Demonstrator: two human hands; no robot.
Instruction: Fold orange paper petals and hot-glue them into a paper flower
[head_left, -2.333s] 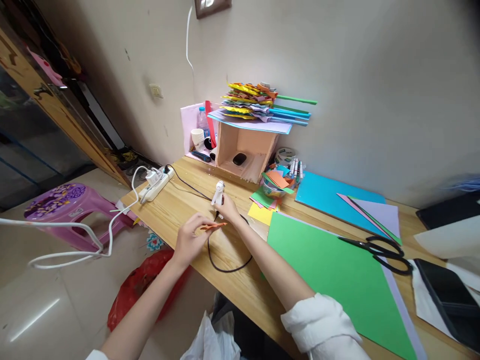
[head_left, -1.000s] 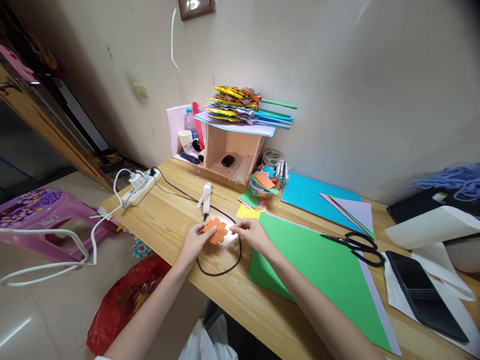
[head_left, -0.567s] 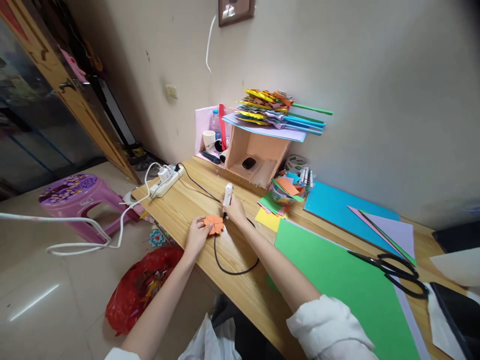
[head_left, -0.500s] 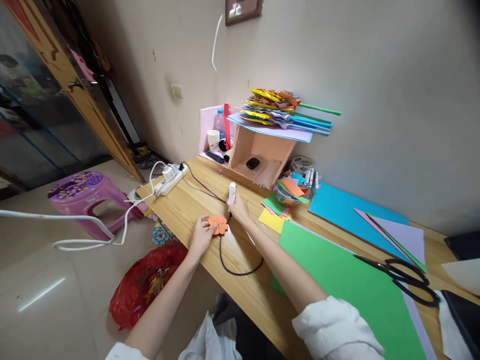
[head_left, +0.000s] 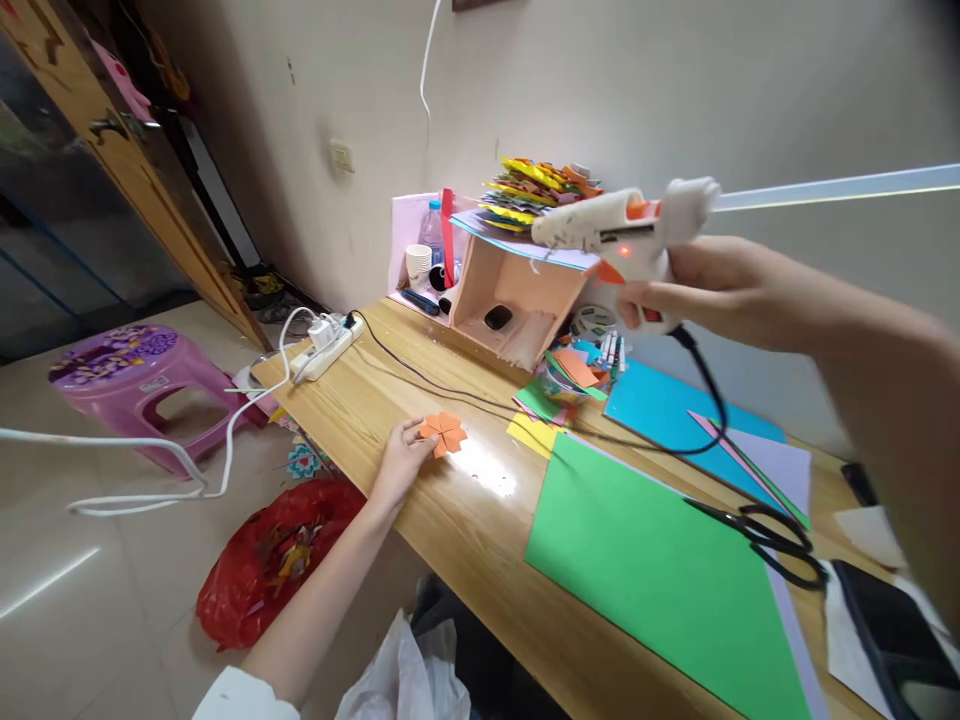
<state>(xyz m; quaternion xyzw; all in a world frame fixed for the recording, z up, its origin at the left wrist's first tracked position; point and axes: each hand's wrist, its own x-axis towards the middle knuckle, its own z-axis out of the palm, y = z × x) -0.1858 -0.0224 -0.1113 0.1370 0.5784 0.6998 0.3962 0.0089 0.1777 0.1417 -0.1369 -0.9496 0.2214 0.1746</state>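
Observation:
My left hand (head_left: 401,462) pinches the left edge of an orange paper flower (head_left: 445,434) just above the wooden desk (head_left: 480,530). Raised high on the right, close to the camera, my right hand (head_left: 720,290) grips a white hot glue gun (head_left: 637,235) with an orange trigger. A red light glows on the gun's side, and its nozzle points left. Out of its back runs a long clear glue stick (head_left: 832,187). From the handle a black cord loops down over the desk toward the power strip (head_left: 326,350).
Green card (head_left: 645,570) and black scissors (head_left: 780,530) lie on the desk's right side. A box shelf (head_left: 517,290) at the back bears stacked paper flowers (head_left: 536,190). Below the left edge are a red bag (head_left: 277,560) of scraps and a pink stool (head_left: 142,390).
My right hand has lifted the glue gun from beside the paper flower up and to the right, toward the camera. My left hand keeps its hold on the flower.

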